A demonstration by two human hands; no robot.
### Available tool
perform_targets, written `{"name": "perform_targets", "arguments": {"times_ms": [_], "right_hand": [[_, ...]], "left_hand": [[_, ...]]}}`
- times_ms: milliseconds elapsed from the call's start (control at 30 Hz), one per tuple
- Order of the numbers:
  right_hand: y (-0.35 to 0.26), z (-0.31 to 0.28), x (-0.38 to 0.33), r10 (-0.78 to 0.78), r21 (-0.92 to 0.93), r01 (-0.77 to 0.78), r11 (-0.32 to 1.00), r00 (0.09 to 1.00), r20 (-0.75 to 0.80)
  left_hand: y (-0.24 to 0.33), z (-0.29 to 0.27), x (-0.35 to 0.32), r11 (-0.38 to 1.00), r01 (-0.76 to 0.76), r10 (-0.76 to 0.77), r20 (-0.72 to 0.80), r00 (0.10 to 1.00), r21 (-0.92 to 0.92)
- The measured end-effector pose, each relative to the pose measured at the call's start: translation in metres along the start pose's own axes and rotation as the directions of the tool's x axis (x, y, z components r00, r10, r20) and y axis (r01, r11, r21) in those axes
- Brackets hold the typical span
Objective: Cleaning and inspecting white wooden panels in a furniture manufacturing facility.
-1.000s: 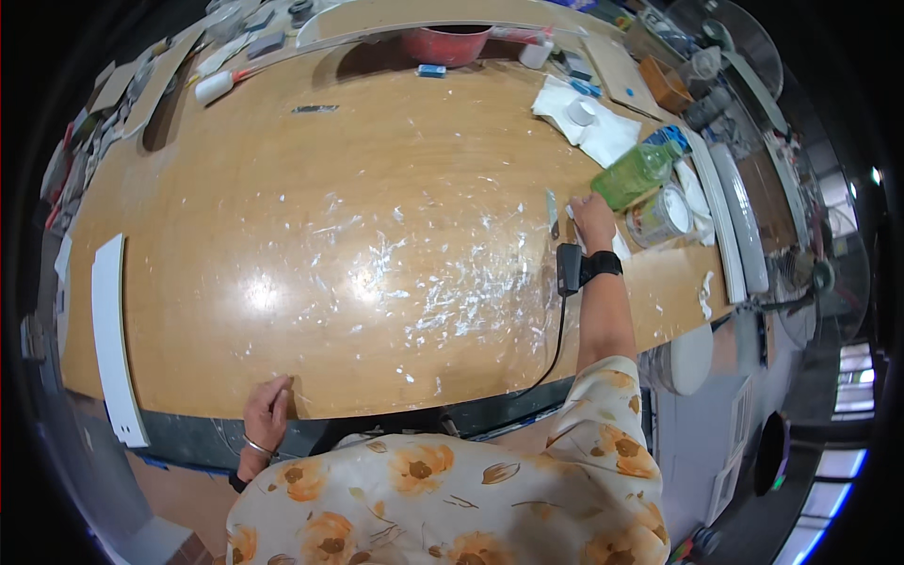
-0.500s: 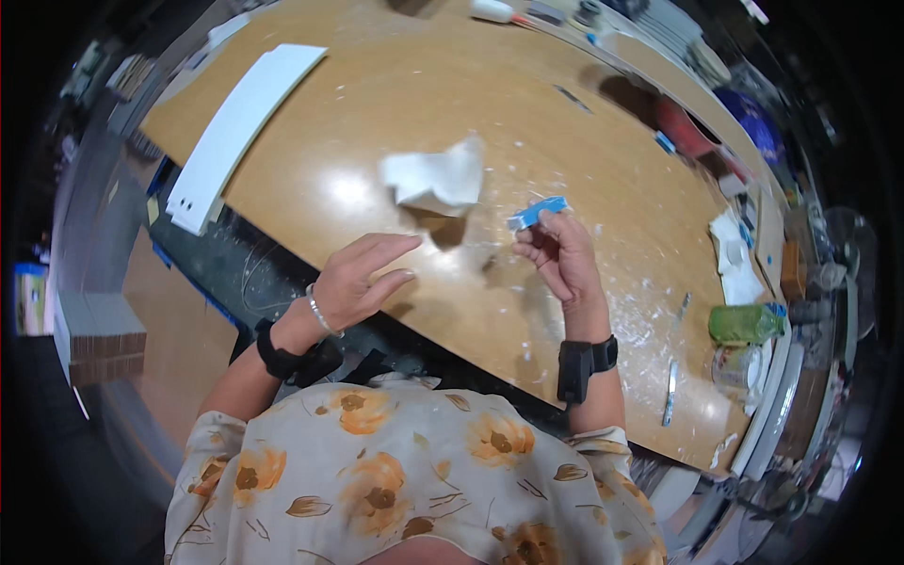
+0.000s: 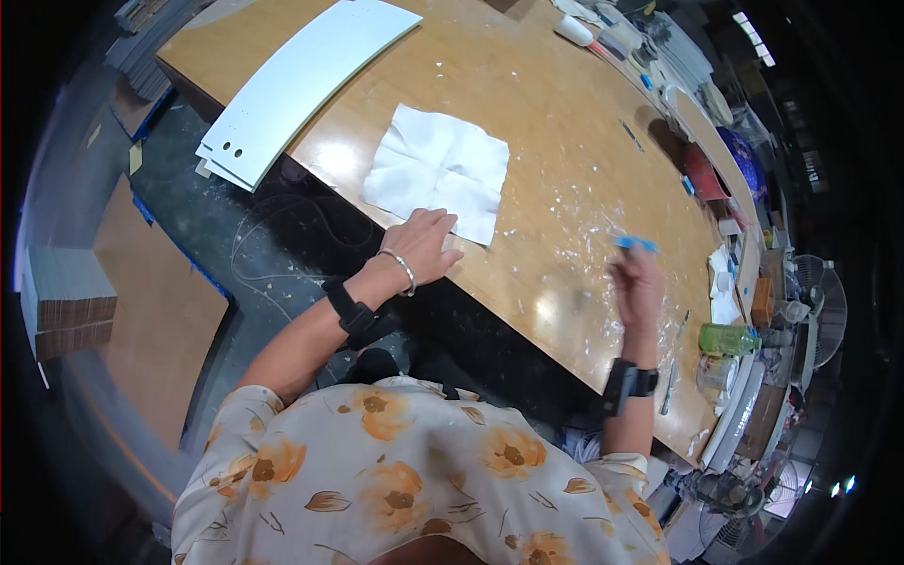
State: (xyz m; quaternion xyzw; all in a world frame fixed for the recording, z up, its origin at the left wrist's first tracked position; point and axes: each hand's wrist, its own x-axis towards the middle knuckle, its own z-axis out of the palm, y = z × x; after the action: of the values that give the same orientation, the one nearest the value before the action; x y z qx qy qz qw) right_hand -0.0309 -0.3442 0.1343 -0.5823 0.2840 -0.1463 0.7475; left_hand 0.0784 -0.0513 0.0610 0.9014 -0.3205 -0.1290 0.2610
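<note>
A creased white square cloth or paper towel (image 3: 441,169) lies spread flat on the wooden table (image 3: 527,132). My left hand (image 3: 421,247) rests at its near edge, fingers stretched out and holding nothing. Off to the right, over the tabletop, my right hand (image 3: 637,287) is closed on a small blue block (image 3: 636,244). Motion blurs that hand, so the block's exact kind does not show.
Long white curved panels (image 3: 306,89) overhang the table's left edge. Along the right side stand a green bottle (image 3: 727,339), a clear jar (image 3: 718,375), a red container (image 3: 706,172) and a crumpled white cloth (image 3: 722,287). White specks and thin tools (image 3: 670,386) lie on the tabletop.
The white sheet has dropped from the air and now lies flat on the table. My left hand has come down at its near edge. My right hand has moved right with the blue block.
</note>
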Motion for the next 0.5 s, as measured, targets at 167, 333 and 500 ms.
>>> {"name": "perform_targets", "arguments": {"times_ms": [167, 333, 500], "right_hand": [[0.027, 0.125, -0.027, 0.227, 0.260, -0.434, 0.862, 0.791, 0.568], [0.052, 0.187, -0.029, 0.266, 0.243, -0.786, 0.568, 0.455, 0.850], [0.057, 0.234, -0.034, 0.343, 0.102, -0.890, 0.445, 0.274, 0.899]], "left_hand": [[0.035, -0.038, -0.006, 0.795, -0.191, 0.028, -0.280, 0.960, -0.576], [0.022, -0.079, -0.044, 0.859, -0.302, 0.027, -0.552, 0.833, -0.414], [0.012, -0.098, -0.067, 0.918, -0.250, -0.013, -0.655, 0.756, -0.307]]}}
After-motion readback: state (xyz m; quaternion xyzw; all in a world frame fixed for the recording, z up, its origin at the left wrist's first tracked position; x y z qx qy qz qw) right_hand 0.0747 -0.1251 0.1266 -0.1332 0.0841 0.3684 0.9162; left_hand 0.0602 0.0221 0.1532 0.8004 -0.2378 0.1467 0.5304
